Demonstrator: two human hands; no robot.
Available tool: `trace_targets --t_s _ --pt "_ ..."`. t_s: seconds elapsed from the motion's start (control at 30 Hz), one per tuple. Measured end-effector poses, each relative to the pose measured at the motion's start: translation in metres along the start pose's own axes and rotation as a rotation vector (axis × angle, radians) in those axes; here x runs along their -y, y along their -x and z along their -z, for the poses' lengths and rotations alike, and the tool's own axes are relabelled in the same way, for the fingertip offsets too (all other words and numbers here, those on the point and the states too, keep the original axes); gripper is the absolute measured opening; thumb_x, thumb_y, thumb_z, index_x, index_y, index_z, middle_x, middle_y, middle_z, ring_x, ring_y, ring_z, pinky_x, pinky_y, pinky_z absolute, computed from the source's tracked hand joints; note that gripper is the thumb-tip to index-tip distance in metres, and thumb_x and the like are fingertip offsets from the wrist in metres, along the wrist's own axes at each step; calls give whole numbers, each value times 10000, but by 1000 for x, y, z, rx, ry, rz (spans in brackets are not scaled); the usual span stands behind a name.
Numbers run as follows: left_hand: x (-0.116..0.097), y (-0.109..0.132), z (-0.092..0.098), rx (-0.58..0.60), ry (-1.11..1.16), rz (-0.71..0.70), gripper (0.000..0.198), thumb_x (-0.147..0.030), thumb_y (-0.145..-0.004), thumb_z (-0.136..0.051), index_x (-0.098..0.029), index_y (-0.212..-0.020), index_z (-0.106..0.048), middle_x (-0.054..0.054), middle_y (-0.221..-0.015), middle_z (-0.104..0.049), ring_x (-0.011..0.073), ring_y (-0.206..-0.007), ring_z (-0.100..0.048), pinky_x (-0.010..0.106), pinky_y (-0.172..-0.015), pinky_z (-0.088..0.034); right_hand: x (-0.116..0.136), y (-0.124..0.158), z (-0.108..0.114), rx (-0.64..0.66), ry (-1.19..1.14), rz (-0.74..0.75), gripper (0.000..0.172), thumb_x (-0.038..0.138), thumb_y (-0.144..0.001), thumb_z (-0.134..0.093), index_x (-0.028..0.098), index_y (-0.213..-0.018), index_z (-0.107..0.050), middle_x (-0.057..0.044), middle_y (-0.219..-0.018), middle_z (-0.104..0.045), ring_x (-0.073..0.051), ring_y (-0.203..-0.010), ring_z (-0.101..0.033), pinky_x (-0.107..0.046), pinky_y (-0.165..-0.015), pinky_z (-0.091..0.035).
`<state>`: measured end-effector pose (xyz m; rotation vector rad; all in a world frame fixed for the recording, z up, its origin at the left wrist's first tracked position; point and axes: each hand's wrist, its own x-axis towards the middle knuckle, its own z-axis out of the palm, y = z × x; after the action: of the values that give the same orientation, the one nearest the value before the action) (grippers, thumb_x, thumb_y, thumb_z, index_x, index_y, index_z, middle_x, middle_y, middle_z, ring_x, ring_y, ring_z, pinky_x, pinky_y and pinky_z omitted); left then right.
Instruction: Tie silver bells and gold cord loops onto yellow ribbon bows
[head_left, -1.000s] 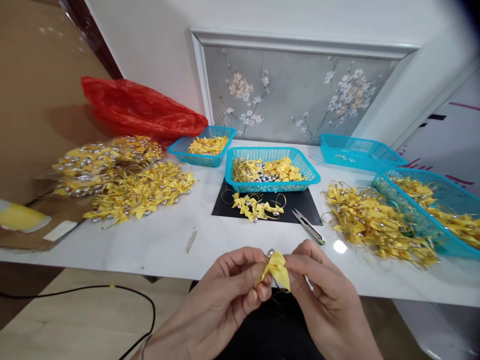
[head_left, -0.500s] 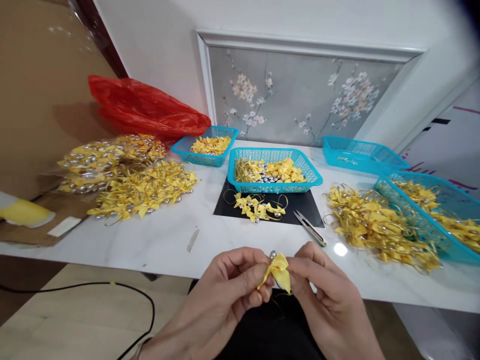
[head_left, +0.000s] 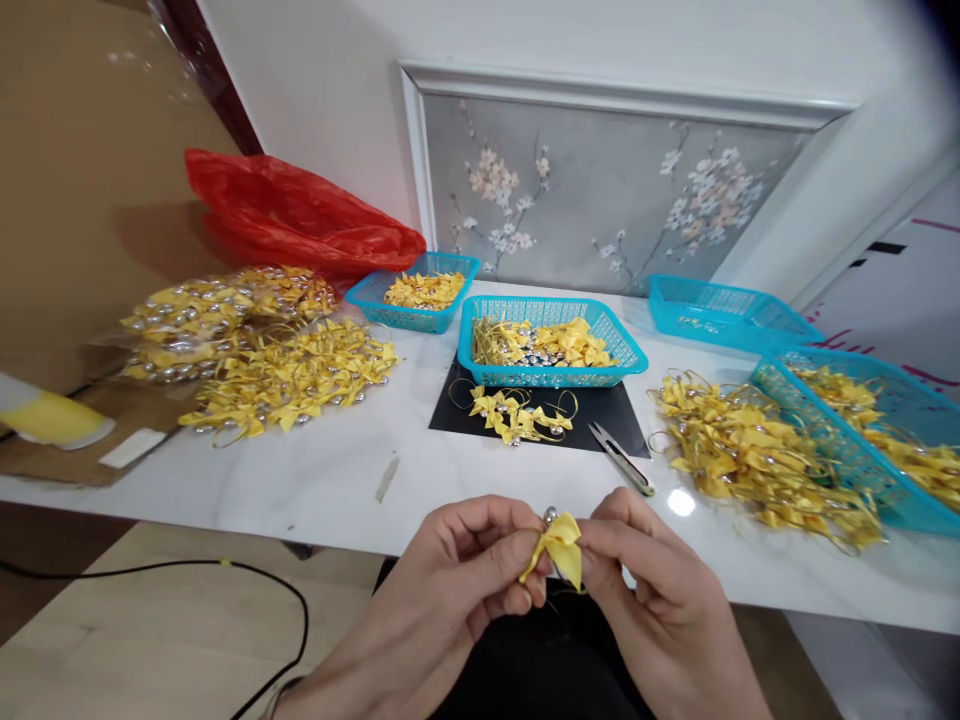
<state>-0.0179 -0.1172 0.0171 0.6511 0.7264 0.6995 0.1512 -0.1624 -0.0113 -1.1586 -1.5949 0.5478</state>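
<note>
While the left hand (head_left: 480, 565) and right hand (head_left: 660, 590), both nearly closed, pinch a bow (head_left: 564, 543) from either side, an uneven tug could skew it or loosen its bead (head_left: 551, 514).

bow (head_left: 564, 545) bef. mat (head_left: 609, 408) | bskt (head_left: 551, 378) on mat | snips (head_left: 627, 466) @ mat's R corner

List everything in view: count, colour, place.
Held bow: 1, yellow, front centre
Table: 1, white, across view
Baskets: 4, blue, centre, back left, two right
Loose bow piles: 2, yellow, left and right
Mat: 1, black, partly under centre basket
Bow cluster: 1, yellow, on mat
Snips: 1, silver, at mat's edge
Bagged bows: uncounted, yellow-silver, left
Plastic bag: 1, red, back left
Floral panel: 1, grey, behind
Cable: 1, black, lower left
Cylinder: 1, yellow-white, on far-left brown cardboard
Left hand, right hand: 2, bare, at held bow
</note>
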Motion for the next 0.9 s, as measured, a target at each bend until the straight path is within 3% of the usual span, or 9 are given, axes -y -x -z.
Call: trace_targets --t_s 0.2,0.53,0.9 --pt "-2 -1 -1 -2 -20 -8 111 -213 -770 -806 -130 -777 -732 -2 -621 -650 46 -547 -547 108 -546 -449 0 1 2 21 -15 4 250 116 -952 -502 248 -1015 -705 1 -725 -467 -141 -636 -499 -233 -503 -424" --pt "-4 2 -5 -35 -245 -107 124 -239 -809 -759 -127 -763 -736 4 -626 -651 75 -577 -546 153 -564 -442 -2 1 4 59 -2 -11 250 122 -953 -510 266 -1014 -705 8 -733 -472 -128 -634 -496 -216 -507 -416" --pt "-3 1 -3 -32 -298 -129 138 -259 -815 -749 -134 -762 -722 -10 -620 -637 80 -589 -539 172 -566 -422 -3 3 6 84 -29 -20 263 137 -962 -507 298 -1040 -700 13 -742 -467 -126 -653 -494 -211 -520 -410"
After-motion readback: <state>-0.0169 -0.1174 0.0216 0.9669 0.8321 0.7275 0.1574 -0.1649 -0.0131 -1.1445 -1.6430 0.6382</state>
